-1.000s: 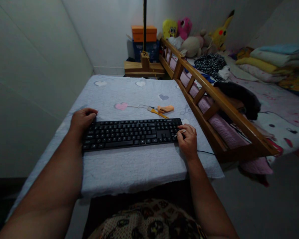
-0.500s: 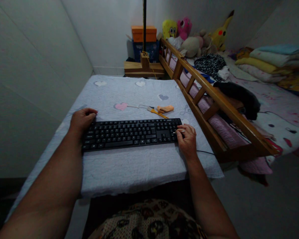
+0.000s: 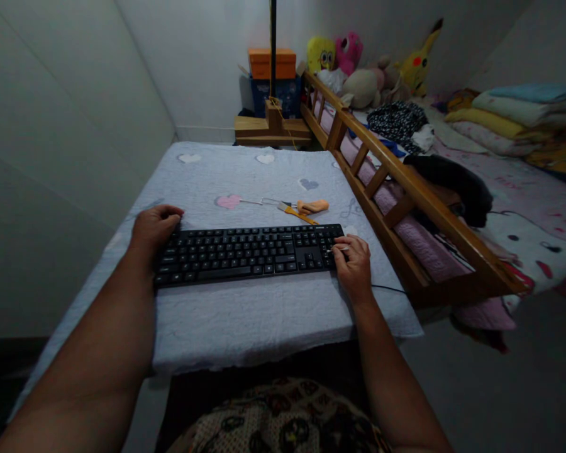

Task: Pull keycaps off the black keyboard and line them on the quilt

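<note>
Nearest: pale blue heart-patterned cloth (image 3: pixel 264 314) over table. On it, long black plastic keyboard (image 3: pixel 236 251) lying flat, crosswise between hands. Right hand (image 3: pixel 356 258) over number-pad end, fingers pinching thin white stick (image 3: pixel 343 249), tip at keys. Left hand (image 3: pixel 155 228) at far left corner, fingers curled; cannot tell whether gripping keyboard. Just beyond keyboard: yellow-handled flat brush (image 3: pixel 302 215), slanted, beside orange-handled tool (image 3: pixel 312 206). Rightward, brown wooden bed rail (image 3: pixel 405 176). Farthest, orange box (image 3: pixel 272 63) atop dark blue bin (image 3: pixel 287 97).
</note>
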The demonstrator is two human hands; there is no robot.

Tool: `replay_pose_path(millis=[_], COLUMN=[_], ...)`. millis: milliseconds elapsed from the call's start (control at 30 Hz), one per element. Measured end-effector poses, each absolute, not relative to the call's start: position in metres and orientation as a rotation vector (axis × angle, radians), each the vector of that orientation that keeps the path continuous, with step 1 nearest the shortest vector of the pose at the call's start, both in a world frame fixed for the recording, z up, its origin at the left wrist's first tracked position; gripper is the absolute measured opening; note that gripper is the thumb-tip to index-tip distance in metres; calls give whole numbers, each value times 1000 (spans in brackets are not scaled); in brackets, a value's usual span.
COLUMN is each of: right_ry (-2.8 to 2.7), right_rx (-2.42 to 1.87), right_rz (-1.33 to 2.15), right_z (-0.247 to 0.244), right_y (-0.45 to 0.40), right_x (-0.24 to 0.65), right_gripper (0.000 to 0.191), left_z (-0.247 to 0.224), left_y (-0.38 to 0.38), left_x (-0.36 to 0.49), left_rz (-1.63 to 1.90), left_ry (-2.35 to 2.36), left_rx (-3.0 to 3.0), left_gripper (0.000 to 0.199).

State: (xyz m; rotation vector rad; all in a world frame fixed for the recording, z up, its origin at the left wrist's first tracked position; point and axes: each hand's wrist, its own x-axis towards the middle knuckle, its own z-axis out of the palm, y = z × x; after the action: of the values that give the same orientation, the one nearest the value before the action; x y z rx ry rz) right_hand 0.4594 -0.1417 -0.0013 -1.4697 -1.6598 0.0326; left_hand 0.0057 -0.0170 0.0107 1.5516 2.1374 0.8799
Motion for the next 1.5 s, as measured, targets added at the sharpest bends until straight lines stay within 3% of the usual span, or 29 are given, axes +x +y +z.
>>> replay_pose_path(millis=[1500], right_ry=[-1878], right_rx=[-1452], right_rz=[47], right_z=[13], right_y=[-112], right_x=[456], right_gripper=[15], left_z=[9], left_y=[-16], left_x=[4], left_rz=[878], left_ry=[2094], left_rx=[1560], left_gripper=[45])
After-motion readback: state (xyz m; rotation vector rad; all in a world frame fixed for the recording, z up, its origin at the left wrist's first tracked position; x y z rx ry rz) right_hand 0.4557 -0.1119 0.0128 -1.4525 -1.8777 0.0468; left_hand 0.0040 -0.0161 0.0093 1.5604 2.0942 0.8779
